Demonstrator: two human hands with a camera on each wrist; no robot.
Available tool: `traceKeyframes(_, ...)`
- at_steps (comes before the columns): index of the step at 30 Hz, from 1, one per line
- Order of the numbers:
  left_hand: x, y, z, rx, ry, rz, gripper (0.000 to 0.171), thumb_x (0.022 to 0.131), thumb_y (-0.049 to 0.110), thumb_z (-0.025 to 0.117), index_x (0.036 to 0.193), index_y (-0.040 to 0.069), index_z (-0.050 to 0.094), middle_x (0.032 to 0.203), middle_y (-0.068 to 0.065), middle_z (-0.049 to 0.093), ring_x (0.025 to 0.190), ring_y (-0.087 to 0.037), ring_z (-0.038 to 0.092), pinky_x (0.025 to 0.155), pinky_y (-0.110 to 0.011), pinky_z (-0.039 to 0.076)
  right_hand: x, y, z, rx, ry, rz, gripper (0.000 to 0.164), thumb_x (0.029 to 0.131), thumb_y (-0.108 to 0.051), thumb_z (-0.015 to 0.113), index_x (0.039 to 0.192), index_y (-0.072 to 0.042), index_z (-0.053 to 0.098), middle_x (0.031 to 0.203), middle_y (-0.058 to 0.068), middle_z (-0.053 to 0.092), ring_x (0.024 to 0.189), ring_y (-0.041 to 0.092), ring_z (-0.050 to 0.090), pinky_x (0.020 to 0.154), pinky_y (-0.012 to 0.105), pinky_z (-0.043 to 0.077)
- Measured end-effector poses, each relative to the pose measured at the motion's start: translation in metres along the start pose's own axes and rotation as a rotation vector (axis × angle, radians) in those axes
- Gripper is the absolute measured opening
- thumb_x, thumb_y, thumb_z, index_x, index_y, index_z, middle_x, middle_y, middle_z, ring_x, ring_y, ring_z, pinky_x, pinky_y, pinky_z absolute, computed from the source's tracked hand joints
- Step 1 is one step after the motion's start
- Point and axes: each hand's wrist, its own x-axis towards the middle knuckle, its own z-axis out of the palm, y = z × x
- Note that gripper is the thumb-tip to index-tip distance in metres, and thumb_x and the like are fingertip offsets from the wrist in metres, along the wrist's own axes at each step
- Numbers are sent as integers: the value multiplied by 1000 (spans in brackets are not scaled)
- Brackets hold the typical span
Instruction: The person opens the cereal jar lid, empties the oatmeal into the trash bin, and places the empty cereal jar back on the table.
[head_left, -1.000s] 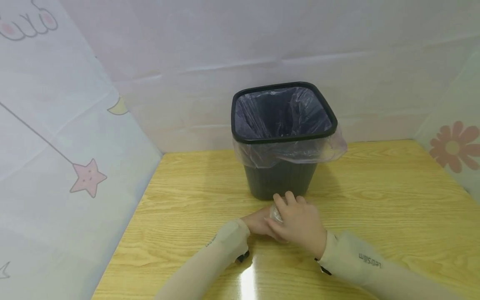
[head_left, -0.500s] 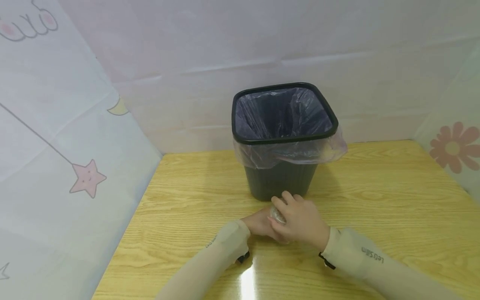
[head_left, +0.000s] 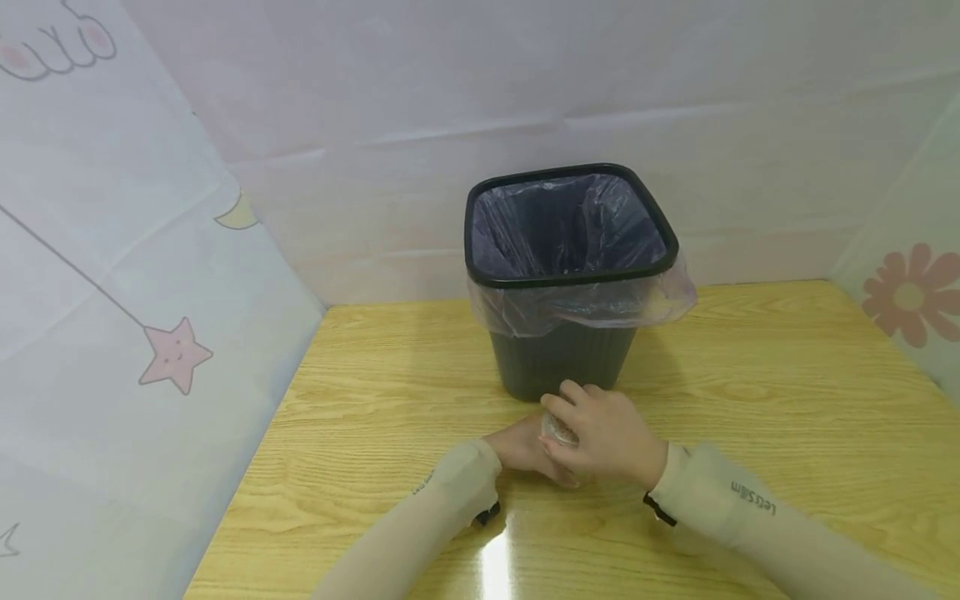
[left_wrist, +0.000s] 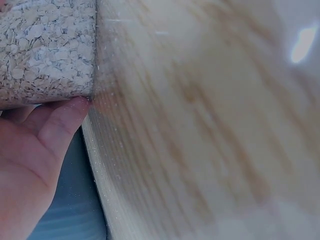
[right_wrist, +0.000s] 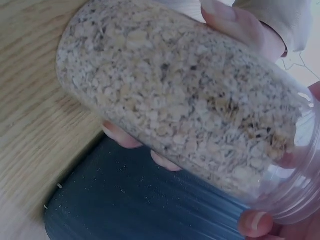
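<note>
A clear jar (right_wrist: 175, 100) filled with pale, oat-like flakes stands on the table, its base against the wood. My left hand (head_left: 522, 446) grips the body of the jar low down, with the thumb on one side and fingers on the other. My right hand (head_left: 603, 435) curls over the jar's top, fingertips round the clear ribbed neck. In the head view only a small part of the jar shows between my hands. The left wrist view shows the jar's lower part and my left fingers at its base.
Right behind my hands stands a dark, square bin (head_left: 558, 362) lined with a thin purplish bag (head_left: 585, 308). The wood-grain table (head_left: 360, 417) reaches back to a pale cloth wall (head_left: 390, 208). Printed cloth (head_left: 247, 333) hangs along the left side too.
My right hand has turned a little on the jar's top, and its wrist has shifted right. More of the jar's top shows between the fingers. My left hand stays in place.
</note>
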Motion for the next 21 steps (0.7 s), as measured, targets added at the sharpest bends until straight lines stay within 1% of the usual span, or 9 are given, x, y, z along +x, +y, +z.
traceKeyframes(3, 0, 0, 0, -5, 10, -8, 65, 75, 2, 81, 132, 10, 50, 124, 9, 55, 107, -3, 53, 93, -22, 47, 1, 1, -1, 24, 4, -2, 38, 75, -35, 68, 98, -5, 68, 77, 2, 51, 52, 9, 44, 43, 19, 40)
traceKeyframes(6, -1, 0, 0, 15, 18, -5, 70, 75, 3, 82, 135, 10, 47, 129, 8, 53, 110, -2, 51, 94, -21, 45, 2, 1, -3, 35, 4, 1, 37, 75, -34, 68, 98, -5, 68, 76, 1, 50, 51, 7, 42, 42, 18, 38)
traceKeyframes(10, -5, 13, -1, 18, 18, 5, 71, 75, 1, 81, 136, 7, 45, 131, 4, 52, 112, -2, 50, 97, -21, 43, 1, 1, -3, 44, 7, 15, 37, 76, -34, 66, 99, -5, 69, 77, 1, 52, 52, 7, 43, 42, 18, 38)
traceKeyframes(13, -9, 24, -3, 8, 13, 10, 70, 76, 0, 80, 136, 4, 45, 131, 1, 52, 112, -2, 50, 98, -21, 42, 1, 1, -4, 54, 19, 30, 38, 82, -37, 61, 100, -5, 68, 78, 2, 54, 53, 7, 44, 42, 17, 37)
traceKeyframes(14, -10, 25, -3, 4, 13, 7, 70, 76, 0, 80, 136, 4, 45, 131, 1, 53, 112, -2, 50, 98, -21, 42, 0, 1, -4, 49, 23, 35, 39, 84, -39, 58, 101, -5, 67, 79, 3, 54, 53, 8, 45, 41, 17, 37)
traceKeyframes(18, -9, 22, -2, -19, 15, 3, 69, 75, 0, 80, 134, 3, 45, 127, 3, 54, 108, -2, 51, 96, -21, 43, 0, 0, -6, 27, 36, 54, 46, 92, -47, 49, 104, -6, 67, 82, 4, 55, 54, 11, 47, 40, 17, 37)
traceKeyframes(21, -7, 14, -1, -27, 18, 8, 69, 75, -1, 80, 133, 5, 44, 124, 2, 53, 106, -3, 52, 96, -22, 43, 0, 1, -8, 26, 36, 60, 48, 94, -49, 48, 106, -6, 67, 84, 5, 55, 56, 13, 49, 41, 19, 39)
